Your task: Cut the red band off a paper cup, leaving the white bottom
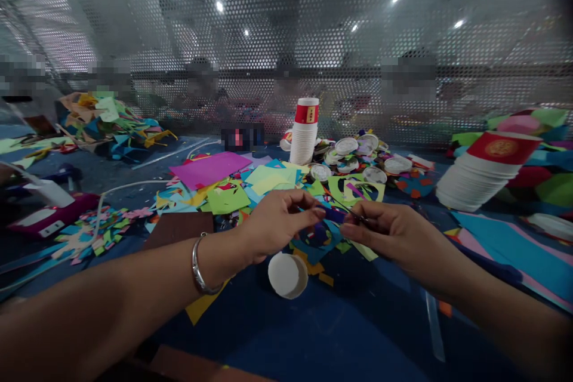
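Left grip (276, 224) pinches a purple scrap (332, 213) between both hands, ends hidden; right grip (390, 230) clamps a dark tool (359, 216), mostly covered, hard to name; white cup (287, 275) below left grip!

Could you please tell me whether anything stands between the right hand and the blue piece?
Nothing visible does: the left hand holds the blue piece close to the right hand, which holds a dark tool.

A paper craft work space
Bright paper (212, 172), cut scraps (114, 225) and stacks of paper cups (303, 144) sit on a blue table (340, 334), with a wall (268, 24) full of little holes behind.
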Demonstrator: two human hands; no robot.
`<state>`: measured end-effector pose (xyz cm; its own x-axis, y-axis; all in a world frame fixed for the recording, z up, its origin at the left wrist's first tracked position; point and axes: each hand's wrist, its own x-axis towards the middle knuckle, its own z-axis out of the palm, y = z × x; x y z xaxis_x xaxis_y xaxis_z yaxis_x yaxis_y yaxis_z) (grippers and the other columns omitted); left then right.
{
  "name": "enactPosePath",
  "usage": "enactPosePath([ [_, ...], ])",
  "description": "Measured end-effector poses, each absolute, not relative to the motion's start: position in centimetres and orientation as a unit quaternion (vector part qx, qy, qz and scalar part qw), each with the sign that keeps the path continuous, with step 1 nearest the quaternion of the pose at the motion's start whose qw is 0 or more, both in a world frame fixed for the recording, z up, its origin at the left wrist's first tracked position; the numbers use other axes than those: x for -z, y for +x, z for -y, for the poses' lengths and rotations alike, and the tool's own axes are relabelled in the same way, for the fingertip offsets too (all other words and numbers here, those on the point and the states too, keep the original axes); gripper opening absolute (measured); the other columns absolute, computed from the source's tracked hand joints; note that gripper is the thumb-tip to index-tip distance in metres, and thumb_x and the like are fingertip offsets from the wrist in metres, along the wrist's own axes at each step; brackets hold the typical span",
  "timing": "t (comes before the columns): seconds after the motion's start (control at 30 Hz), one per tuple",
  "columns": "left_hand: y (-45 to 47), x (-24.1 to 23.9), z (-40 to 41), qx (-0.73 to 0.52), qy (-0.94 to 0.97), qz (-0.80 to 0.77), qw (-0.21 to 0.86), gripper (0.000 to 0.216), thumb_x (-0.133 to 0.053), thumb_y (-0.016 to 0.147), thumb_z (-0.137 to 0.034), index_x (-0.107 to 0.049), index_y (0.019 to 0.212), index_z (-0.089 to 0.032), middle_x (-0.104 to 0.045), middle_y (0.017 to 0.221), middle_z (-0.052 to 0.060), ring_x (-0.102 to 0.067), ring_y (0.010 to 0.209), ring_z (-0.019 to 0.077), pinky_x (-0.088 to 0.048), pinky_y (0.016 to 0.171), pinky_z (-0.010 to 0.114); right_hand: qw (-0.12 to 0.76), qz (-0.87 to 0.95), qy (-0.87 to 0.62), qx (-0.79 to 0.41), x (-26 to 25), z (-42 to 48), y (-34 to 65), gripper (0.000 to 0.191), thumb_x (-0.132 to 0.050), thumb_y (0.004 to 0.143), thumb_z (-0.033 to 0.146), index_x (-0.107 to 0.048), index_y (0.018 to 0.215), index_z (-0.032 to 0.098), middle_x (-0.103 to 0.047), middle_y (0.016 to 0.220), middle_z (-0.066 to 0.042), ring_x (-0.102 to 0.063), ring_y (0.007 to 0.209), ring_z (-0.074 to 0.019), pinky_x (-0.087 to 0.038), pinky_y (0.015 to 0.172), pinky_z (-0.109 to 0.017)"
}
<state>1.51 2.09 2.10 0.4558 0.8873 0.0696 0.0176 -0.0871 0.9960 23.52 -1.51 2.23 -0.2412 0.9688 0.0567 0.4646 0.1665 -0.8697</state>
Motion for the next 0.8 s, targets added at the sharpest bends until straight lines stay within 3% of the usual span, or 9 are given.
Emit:
enactPosePath([
  [0.17, -0.2, -2.7, -4.2, -0.436, 0.586, -0.391, 0.560, 0.007, -0.068, 0.088, -0.024, -0.064, 0.088, -0.019, -0.058, 0.059, -0.006, -0.053, 0.049, 0.0078, -0.038, 0.051, 0.021, 0.350, 0.693, -0.530, -0.340, -2.5, 1.0, 24.5, 0.048, -0.072, 0.081, 0.067, -0.062, 0.075, 0.020, -0.048, 0.069, 0.003, -0.042, 0.063, -0.0133, -0.031, 0.055, -0.025],
  [0.3, -0.8, -2.8, -4.9, -0.444, 0.572, -0.378, 0.577, 0.013, -0.070, 0.088, -0.027, -0.064, 0.083, -0.017, -0.067, 0.073, 0.000, -0.066, 0.065, 0.0111, -0.049, 0.063, 0.023, 0.315, 0.718, -0.568, -0.250, -2.4, 0.2, 25.6, 0.058, -0.064, 0.081, 0.077, -0.057, 0.065, 0.021, -0.042, 0.061, 0.003, -0.037, 0.057, -0.0135, -0.027, 0.052, -0.028],
  [0.4, -0.5, -3.1, -4.4, -0.446, 0.564, -0.375, 0.585, 0.018, -0.072, 0.088, -0.030, -0.065, 0.080, -0.015, -0.069, 0.075, 0.002, -0.067, 0.068, 0.0118, -0.052, 0.067, 0.025, 0.277, 0.728, -0.589, -0.217, -2.0, -0.4, 26.2, 0.059, -0.059, 0.083, 0.079, -0.062, 0.071, 0.021, -0.050, 0.062, 0.001, -0.044, 0.057, -0.0153, -0.030, 0.053, -0.029],
  [0.5, -0.2, -3.4, -3.7, -0.427, 0.568, -0.401, 0.578, 0.008, -0.073, 0.084, -0.016, -0.065, 0.084, -0.014, -0.068, 0.073, 0.002, -0.065, 0.064, 0.0105, -0.052, 0.064, 0.024, 0.282, 0.726, -0.595, -0.199, -1.5, -0.7, 26.4, 0.059, -0.058, 0.083, 0.080, -0.067, 0.079, 0.022, -0.062, 0.067, -0.002, -0.052, 0.060, -0.0179, -0.036, 0.054, -0.031],
  [0.63, -0.1, -2.9, -3.4, -0.426, 0.598, -0.398, 0.550, 0.024, -0.074, 0.079, -0.010, -0.062, 0.098, -0.016, -0.068, 0.079, 0.002, -0.068, 0.065, 0.0131, -0.051, 0.060, 0.025, 0.324, 0.714, -0.583, -0.213, -1.6, -0.7, 26.1, 0.057, -0.062, 0.081, 0.078, -0.066, 0.080, 0.022, -0.066, 0.073, -0.004, -0.060, 0.068, -0.0210, -0.043, 0.060, -0.031],
  [0.8, 0.4, -2.2, -3.0, -0.428, 0.590, -0.373, 0.574, 0.034, -0.077, 0.076, -0.012, -0.056, 0.102, -0.016, -0.069, 0.080, 0.002, -0.070, 0.073, 0.0161, -0.053, 0.068, 0.028, 0.319, 0.714, -0.561, -0.272, -1.9, 0.2, 25.1, 0.048, -0.067, 0.084, 0.070, -0.069, 0.089, 0.022, -0.067, 0.077, -0.002, -0.059, 0.070, -0.0187, -0.041, 0.059, -0.029],
])
